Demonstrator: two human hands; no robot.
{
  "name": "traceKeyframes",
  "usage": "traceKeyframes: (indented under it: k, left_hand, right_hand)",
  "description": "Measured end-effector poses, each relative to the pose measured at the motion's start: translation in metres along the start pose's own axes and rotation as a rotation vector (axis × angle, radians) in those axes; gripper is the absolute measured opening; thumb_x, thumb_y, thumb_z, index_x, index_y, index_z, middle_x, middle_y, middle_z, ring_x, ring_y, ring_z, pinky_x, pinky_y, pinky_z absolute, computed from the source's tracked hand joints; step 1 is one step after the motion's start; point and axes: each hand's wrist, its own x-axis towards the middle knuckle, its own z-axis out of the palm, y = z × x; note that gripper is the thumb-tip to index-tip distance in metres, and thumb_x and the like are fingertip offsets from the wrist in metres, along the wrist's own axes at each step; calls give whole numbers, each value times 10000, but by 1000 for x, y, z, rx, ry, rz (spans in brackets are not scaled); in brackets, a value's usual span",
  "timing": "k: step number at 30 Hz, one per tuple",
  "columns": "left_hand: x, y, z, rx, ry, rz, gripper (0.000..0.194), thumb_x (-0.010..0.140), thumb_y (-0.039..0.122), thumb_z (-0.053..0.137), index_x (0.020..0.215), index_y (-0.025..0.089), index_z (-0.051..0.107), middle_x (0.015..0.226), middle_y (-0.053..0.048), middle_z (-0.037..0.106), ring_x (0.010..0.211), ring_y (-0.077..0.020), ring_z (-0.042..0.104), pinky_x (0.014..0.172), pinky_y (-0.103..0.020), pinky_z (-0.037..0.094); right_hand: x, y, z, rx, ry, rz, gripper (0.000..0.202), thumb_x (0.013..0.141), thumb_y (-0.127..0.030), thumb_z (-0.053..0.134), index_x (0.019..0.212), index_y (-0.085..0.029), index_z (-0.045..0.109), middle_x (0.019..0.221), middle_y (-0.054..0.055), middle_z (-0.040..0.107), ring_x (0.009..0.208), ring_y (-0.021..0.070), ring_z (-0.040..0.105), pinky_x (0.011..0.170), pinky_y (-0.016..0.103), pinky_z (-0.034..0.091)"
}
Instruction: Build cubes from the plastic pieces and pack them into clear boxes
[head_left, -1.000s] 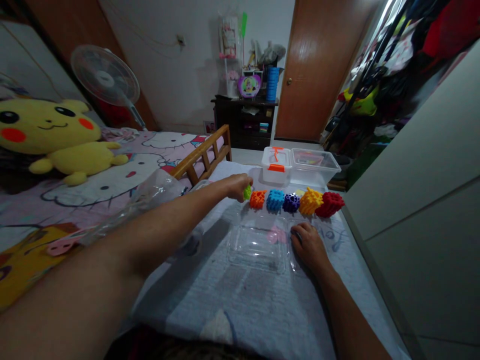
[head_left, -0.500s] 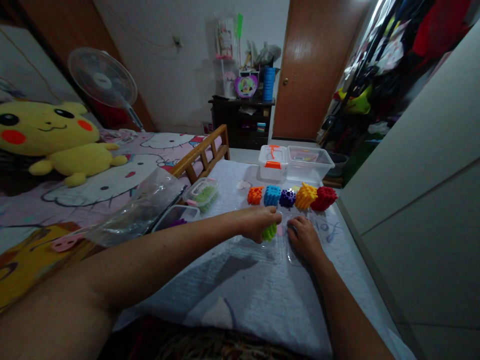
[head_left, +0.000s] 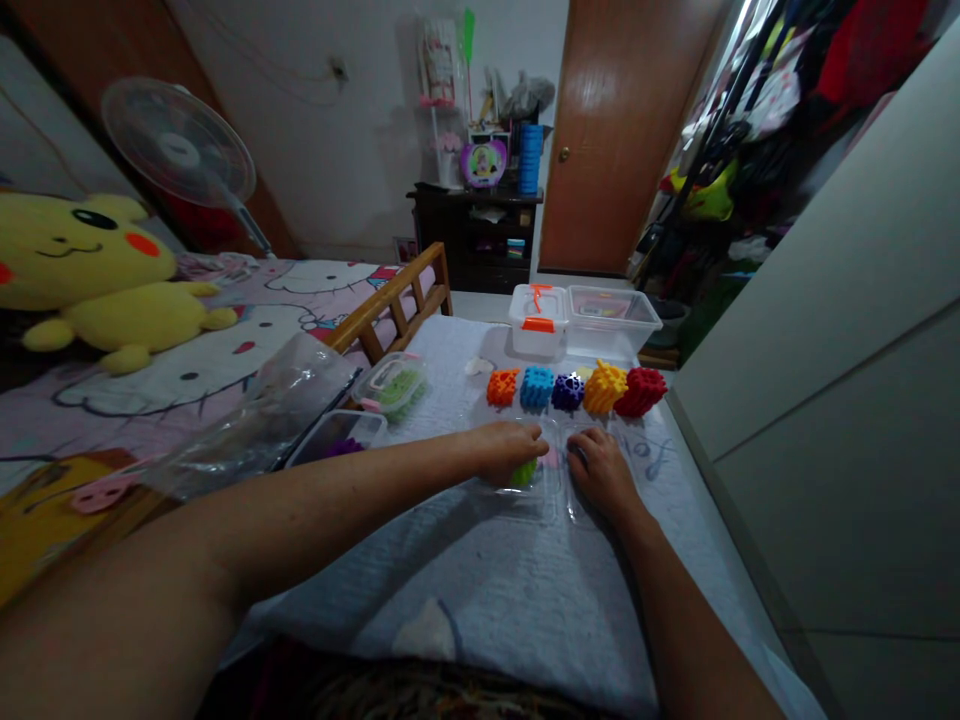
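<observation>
My left hand [head_left: 504, 452] is closed around a bundle of lime-green plastic toy pieces [head_left: 523, 474], whose upper part the fingers hide. It sits low over one side of a clear plastic box [head_left: 536, 510] lying open on the cloth. My right hand [head_left: 602, 468] has its fingers curled down on the other clear half, gripping near the inner edge. Just beyond both hands stands a row of knobbly plastic piece bundles: orange [head_left: 502, 388], light blue [head_left: 537, 388], dark purple [head_left: 568, 392], yellow [head_left: 604, 387] and red [head_left: 641, 392].
Behind the row are a lidded clear box with orange clips [head_left: 538, 322] and an open clear bin [head_left: 613, 320]. To the left, one container [head_left: 394, 385] has green pieces and another [head_left: 367, 428] purple ones. A wooden rail [head_left: 390, 300] borders the bed; a white cabinet [head_left: 840, 400] flanks the right.
My left hand has lowered the green bundle toward the clear box. My right hand stays on the other half. The whole view has shifted slightly.
</observation>
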Motion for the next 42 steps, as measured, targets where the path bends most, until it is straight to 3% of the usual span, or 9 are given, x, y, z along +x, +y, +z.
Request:
traceKeyframes:
  k: [7, 13, 24, 31, 35, 42]
  left_hand:
    - [0, 4, -1, -36, -6, -69, 622, 738, 296, 723, 1324, 238, 523, 1261, -96, 593, 974, -267, 655, 772, -322, 509]
    - [-2, 2, -9, -100, -81, -82, 710, 726, 298, 729, 1391, 287, 481, 1288, -87, 589, 1002, -252, 653, 794, -307, 511]
    - [-3, -7, -8, -248, -48, -61, 769, 680, 325, 782, 1383, 218, 490, 1361, -100, 562, 1110, -259, 616, 916, -329, 497]
    - [-13, -5, -27, -315, -24, -80, 649, 774, 313, 745, 1358, 166, 505, 1370, -118, 580, 1217, -244, 577, 1020, -308, 441]
    - [-30, -2, -35, -329, 61, -99, 530, 830, 247, 668, 1332, 168, 515, 1354, -116, 598, 1215, -225, 579, 1021, -296, 428]
    - [-54, 11, -16, -372, 266, -361, 335, 942, 181, 429, 1263, 162, 524, 1298, -143, 644, 1182, -252, 614, 983, -352, 460]
  right_hand:
    - [0, -2, -3, 11, 7, -2, 151, 890, -166, 546, 941, -176, 688, 968, 95, 619, 943, 235, 554, 883, 346, 428]
    - [1, -6, -6, 1, -9, 11, 155, 892, -162, 540, 926, -172, 691, 976, 102, 621, 928, 238, 552, 874, 352, 430]
    - [0, -5, -6, -2, -19, 14, 160, 883, -162, 541, 934, -179, 692, 980, 99, 620, 959, 237, 557, 893, 349, 431]
    - [1, -5, -6, -8, -20, 6, 162, 879, -154, 538, 930, -181, 690, 969, 94, 619, 963, 233, 551, 902, 344, 424]
    - [0, -5, -6, 7, -22, 7, 164, 879, -158, 535, 931, -179, 689, 976, 97, 618, 961, 235, 548, 886, 347, 429]
    - [0, -7, -8, 36, 42, 1, 201, 873, -151, 515, 963, -182, 693, 990, 102, 636, 966, 242, 552, 897, 371, 441]
